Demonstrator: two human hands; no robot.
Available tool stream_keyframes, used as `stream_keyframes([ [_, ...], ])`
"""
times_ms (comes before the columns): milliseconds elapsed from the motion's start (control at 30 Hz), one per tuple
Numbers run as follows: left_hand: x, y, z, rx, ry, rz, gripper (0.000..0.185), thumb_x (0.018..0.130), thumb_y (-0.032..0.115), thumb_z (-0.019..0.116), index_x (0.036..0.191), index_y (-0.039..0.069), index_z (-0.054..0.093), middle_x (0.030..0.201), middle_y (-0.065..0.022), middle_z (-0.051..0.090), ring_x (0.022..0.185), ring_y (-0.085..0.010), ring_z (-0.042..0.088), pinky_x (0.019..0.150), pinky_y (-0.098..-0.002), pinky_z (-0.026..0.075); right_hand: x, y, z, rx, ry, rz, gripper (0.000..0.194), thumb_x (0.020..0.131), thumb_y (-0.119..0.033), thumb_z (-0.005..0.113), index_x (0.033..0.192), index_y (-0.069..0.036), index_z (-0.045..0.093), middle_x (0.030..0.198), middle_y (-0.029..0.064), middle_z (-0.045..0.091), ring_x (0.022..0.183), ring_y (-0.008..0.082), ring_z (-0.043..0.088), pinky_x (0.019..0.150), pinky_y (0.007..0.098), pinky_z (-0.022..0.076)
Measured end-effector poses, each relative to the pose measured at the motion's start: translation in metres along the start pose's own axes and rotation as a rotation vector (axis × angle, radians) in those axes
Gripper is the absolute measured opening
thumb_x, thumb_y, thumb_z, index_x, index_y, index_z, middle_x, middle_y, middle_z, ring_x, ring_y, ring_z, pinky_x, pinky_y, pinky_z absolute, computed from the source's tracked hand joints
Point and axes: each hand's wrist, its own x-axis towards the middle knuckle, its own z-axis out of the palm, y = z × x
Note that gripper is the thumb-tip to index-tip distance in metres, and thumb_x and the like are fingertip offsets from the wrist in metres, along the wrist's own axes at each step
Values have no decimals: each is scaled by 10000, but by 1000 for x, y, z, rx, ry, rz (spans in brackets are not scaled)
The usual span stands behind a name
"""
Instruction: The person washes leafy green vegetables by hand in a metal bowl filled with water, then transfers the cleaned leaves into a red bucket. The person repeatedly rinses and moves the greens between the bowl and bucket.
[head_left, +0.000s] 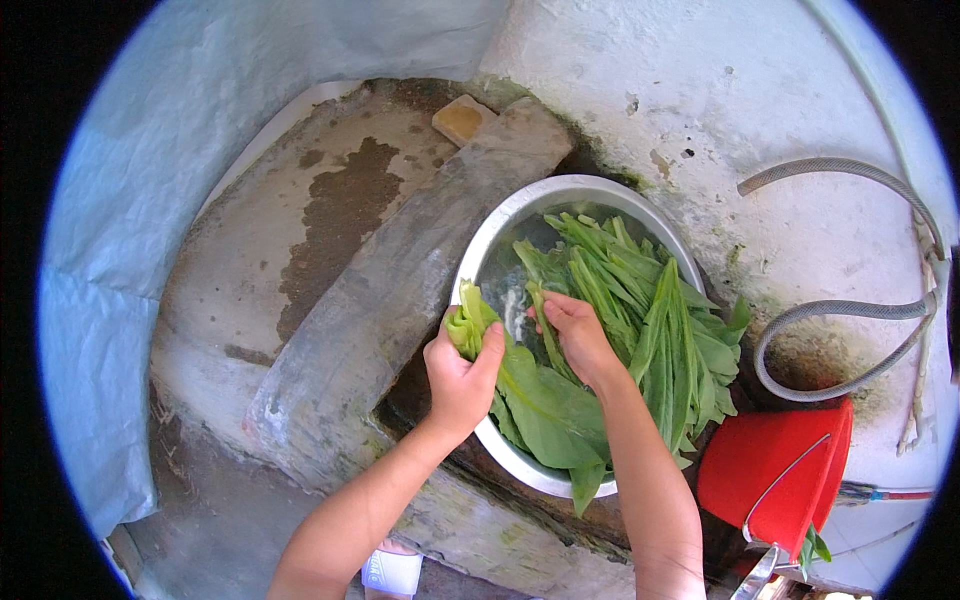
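A wide metal basin (478, 259) holds water and many long green leaves. My left hand (463, 373) grips a bundle of leafy greens (472, 319) by the pale stem ends, at the basin's left side. The broad blades of leaves (551, 409) lie below it, between my forearms. My right hand (577, 335), over the middle of the basin, pinches a single leaf stalk (546, 330). Right of that hand, a large heap of leaves (660, 322) fills the basin and hangs over its right rim.
A red bucket (765, 472) with a wire handle leans at lower right. A braided hose (832, 309) loops along the stained wall (720, 97). Left of the basin runs a raised stone ledge (405, 277). Blue sheeting (112, 247) hangs at far left.
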Motion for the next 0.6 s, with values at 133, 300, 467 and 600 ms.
stream_keyframes([
  [133,0,0,-1,37,1,12,104,810,61,576,814,-19,509,648,-39,555,587,-70,486,540,-249,414,-2,-2,2,-78,21,-40,297,879,-104,513,1128,57,525,916,69,601,792,107,522,718,234,419],
  [300,-1,0,-1,27,-1,10,104,807,60,577,813,-20,512,662,-50,566,598,-77,501,546,-256,419,-2,3,2,-72,49,-82,214,852,-66,549,1032,50,553,877,88,626,737,125,574,694,232,453],
  [467,-1,-2,-1,26,3,22,108,804,61,580,814,-22,513,666,-58,572,597,-88,512,551,-260,423,-1,6,-2,-159,39,-158,176,851,-61,551,988,48,550,832,79,630,713,123,597,669,227,460],
  [600,-1,-3,-2,37,0,14,111,803,64,581,814,-21,511,665,-58,571,595,-93,511,553,-263,425,4,9,-2,-266,108,-139,173,851,-58,547,986,50,550,803,57,623,728,117,598,652,228,453],
])
